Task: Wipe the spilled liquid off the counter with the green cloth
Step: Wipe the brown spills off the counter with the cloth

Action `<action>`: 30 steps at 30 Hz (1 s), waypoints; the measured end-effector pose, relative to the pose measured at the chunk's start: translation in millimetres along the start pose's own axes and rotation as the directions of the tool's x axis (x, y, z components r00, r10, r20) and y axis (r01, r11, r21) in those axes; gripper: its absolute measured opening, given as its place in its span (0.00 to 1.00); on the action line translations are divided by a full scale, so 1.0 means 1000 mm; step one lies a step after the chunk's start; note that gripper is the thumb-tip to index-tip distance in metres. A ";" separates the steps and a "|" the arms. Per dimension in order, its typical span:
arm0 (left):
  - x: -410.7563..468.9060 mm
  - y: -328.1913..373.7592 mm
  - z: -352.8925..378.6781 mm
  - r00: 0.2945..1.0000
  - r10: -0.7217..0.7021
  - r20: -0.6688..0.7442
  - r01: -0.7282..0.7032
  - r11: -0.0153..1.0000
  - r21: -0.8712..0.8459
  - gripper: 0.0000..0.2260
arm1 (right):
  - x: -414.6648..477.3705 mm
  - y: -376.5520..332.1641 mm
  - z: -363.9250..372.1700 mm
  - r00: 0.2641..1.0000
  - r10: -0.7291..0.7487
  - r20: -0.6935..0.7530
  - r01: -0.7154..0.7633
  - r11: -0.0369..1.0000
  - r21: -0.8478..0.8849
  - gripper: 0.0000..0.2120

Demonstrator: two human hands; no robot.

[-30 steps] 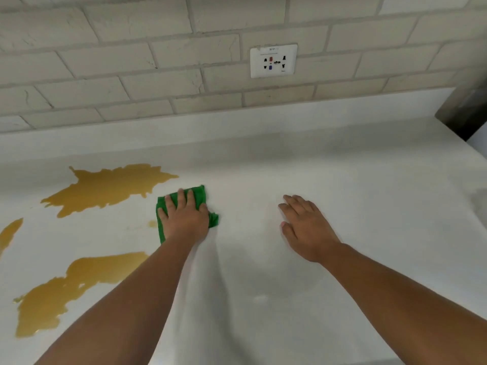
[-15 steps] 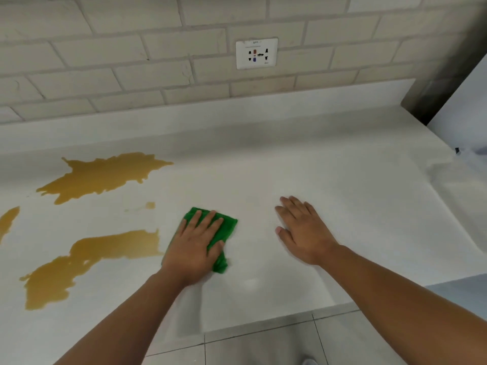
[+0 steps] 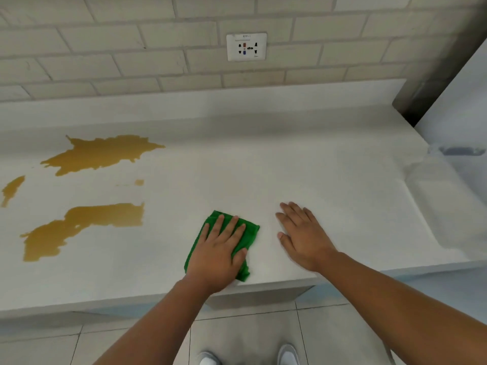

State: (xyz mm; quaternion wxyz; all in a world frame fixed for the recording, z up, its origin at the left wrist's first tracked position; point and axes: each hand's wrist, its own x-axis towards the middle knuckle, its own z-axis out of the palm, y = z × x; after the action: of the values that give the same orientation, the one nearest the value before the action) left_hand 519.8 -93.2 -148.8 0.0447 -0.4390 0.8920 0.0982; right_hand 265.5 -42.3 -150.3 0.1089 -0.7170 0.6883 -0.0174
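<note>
My left hand [image 3: 218, 251] presses flat on the green cloth [image 3: 249, 234] near the front edge of the white counter [image 3: 303, 169], fingers spread over it. My right hand [image 3: 303, 233] lies flat and open on the bare counter just right of the cloth, holding nothing. Brown spilled liquid lies to the left: a large far puddle [image 3: 100, 154], a near puddle [image 3: 79, 227] whose right end is cut straight, a streak [image 3: 11, 188] at the left edge and a small spot [image 3: 139, 182]. The cloth sits well right of all the puddles.
A brick wall with a white power socket [image 3: 246, 46] rises behind the counter. At the right the counter ends by a dark corner post [image 3: 432, 83] and a pale surface. Below the front edge are grey floor tiles [image 3: 250, 338] and my shoes [image 3: 287, 355].
My left hand has dragged the cloth from beside the far puddle toward the front edge and to the right. The view tilted down and back, showing floor. My right hand stayed flat in place.
</note>
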 end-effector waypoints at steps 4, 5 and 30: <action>-0.026 -0.041 0.004 0.984 -0.169 -0.064 0.166 0.985 -0.049 0.31 | -0.011 0.004 0.004 0.999 -0.032 0.004 0.032 0.999 0.013 0.33; -0.025 -0.047 0.003 0.967 -0.248 -0.063 0.244 0.967 -0.069 0.31 | -0.014 0.006 0.005 0.999 -0.041 0.009 0.041 0.999 0.007 0.32; -0.013 0.007 0.001 0.784 -0.620 -0.019 0.612 0.778 -0.141 0.27 | -0.054 0.047 0.004 0.996 -0.076 -0.053 0.083 0.984 0.155 0.36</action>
State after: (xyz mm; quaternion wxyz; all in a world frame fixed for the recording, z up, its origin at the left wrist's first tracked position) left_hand 522.2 -78.7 -147.1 0.0175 -0.7113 0.6922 0.1207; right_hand 216.7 10.5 -155.9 0.1482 -0.7324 0.6580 -0.0926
